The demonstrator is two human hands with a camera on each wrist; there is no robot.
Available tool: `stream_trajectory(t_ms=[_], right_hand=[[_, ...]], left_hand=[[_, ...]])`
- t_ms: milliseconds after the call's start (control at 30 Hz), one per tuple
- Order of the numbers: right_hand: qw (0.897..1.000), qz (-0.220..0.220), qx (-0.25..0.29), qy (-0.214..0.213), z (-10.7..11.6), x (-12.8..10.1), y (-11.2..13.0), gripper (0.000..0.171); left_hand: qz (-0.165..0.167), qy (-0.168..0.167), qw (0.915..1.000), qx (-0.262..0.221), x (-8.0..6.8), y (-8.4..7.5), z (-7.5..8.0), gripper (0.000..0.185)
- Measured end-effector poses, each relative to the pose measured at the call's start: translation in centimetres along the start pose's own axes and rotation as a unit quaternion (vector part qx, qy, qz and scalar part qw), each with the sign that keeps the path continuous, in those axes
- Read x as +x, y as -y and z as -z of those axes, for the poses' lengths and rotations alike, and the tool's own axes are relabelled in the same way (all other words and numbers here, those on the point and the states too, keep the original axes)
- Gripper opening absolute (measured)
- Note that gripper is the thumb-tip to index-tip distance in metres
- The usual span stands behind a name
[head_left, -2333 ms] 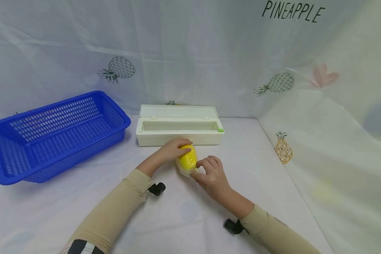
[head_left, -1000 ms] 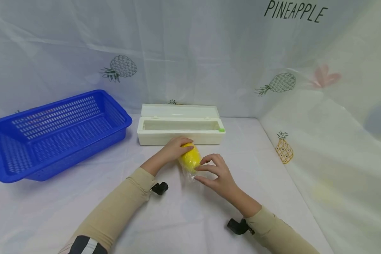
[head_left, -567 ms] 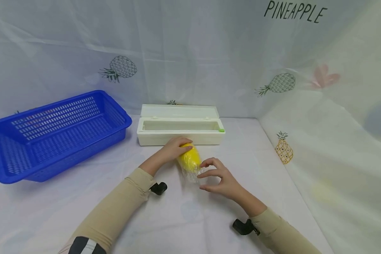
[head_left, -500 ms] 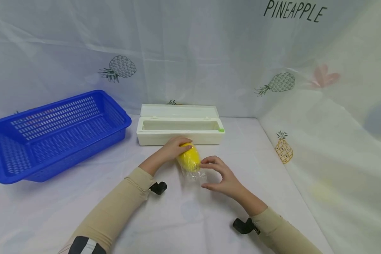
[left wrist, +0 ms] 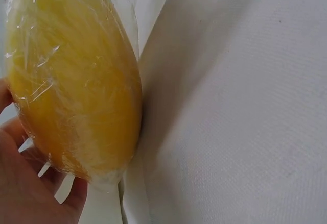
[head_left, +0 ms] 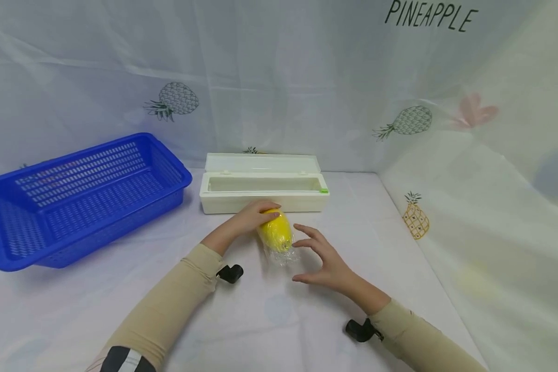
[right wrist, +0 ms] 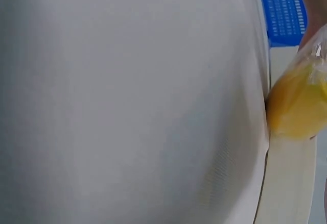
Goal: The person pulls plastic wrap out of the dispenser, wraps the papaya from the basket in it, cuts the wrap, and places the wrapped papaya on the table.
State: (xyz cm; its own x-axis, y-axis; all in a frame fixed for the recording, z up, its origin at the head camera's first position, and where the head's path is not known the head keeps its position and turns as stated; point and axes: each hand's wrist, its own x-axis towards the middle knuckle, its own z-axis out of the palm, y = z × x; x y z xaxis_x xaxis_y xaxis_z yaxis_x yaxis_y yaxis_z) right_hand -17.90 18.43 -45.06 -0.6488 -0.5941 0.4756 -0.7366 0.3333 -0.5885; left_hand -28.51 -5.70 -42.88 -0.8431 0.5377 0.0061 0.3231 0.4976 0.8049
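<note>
White tablecloth [head_left: 269, 310], left hand [head_left: 251, 217] seemingly cupping wrapped lemon [head_left: 276, 233], right hand [head_left: 325, 261] fingers spread just beside.

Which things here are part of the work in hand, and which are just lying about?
In the work:
- yellow fruit wrapped in clear film, on the table
- left hand, holding the fruit
- right hand, open just beside it, not touching
- white film dispenser box, lid open

Lying about:
- blue basket, nothing visible inside
- pineapple-print cloth

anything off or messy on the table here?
Little stands out. The clear wrap on the yellow fruit ends in a loose bunched tail on the near side, not smoothed down. The white dispenser box sits with its lid open. The blue basket looks fine.
</note>
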Motion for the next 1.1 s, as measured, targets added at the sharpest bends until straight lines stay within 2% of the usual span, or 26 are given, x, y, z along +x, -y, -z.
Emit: stream_trajectory(t_ms=[167,300,400,533,633,733,833,933,1000,1100], right_hand=[[0.998,-0.035,-0.047,-0.004,-1.2,1.0,-0.2,0.085],[0.995,-0.025,-0.094,-0.039,-2.3,1.4,0.0,0.081],[0.989,0.016,-0.126,-0.071,-2.4,1.3,0.2,0.070],[0.973,0.101,-0.184,-0.094,-1.6,1.2,0.1,0.049],[0.963,0.154,-0.206,-0.081,-0.9,1.5,0.0,0.029],[0.965,0.178,-0.188,-0.052,-0.5,1.8,0.0,0.022],[0.977,0.151,-0.152,-0.012,-0.3,2.1,0.0,0.030],[0.989,0.088,-0.120,0.019,-0.3,2.2,0.0,0.040],[0.994,0.047,-0.097,0.035,-0.4,2.2,0.0,0.038],[0.996,0.017,-0.068,0.049,-0.5,2.2,0.2,0.024]], left_hand=[[-0.007,0.010,0.9996,-0.026,-0.1,0.2,0.4,0.043],[-0.010,0.017,0.9987,-0.048,-0.1,0.3,0.5,0.044],[-0.009,0.020,0.9981,-0.057,-0.1,0.3,0.4,0.045],[-0.012,0.022,0.9983,-0.053,0.1,0.4,0.4,0.045],[-0.010,0.019,0.9985,-0.050,0.2,0.3,0.4,0.044],[-0.008,0.017,0.9988,-0.046,0.1,0.1,0.5,0.044],[-0.006,0.017,0.9990,-0.042,0.1,0.0,0.4,0.044],[0.011,0.008,0.9991,-0.039,-0.1,-0.1,0.2,0.045],[0.021,-0.001,0.9992,-0.034,-0.3,0.0,0.2,0.047],[0.028,-0.024,0.9993,-0.010,-1.0,-0.3,0.3,0.047]])
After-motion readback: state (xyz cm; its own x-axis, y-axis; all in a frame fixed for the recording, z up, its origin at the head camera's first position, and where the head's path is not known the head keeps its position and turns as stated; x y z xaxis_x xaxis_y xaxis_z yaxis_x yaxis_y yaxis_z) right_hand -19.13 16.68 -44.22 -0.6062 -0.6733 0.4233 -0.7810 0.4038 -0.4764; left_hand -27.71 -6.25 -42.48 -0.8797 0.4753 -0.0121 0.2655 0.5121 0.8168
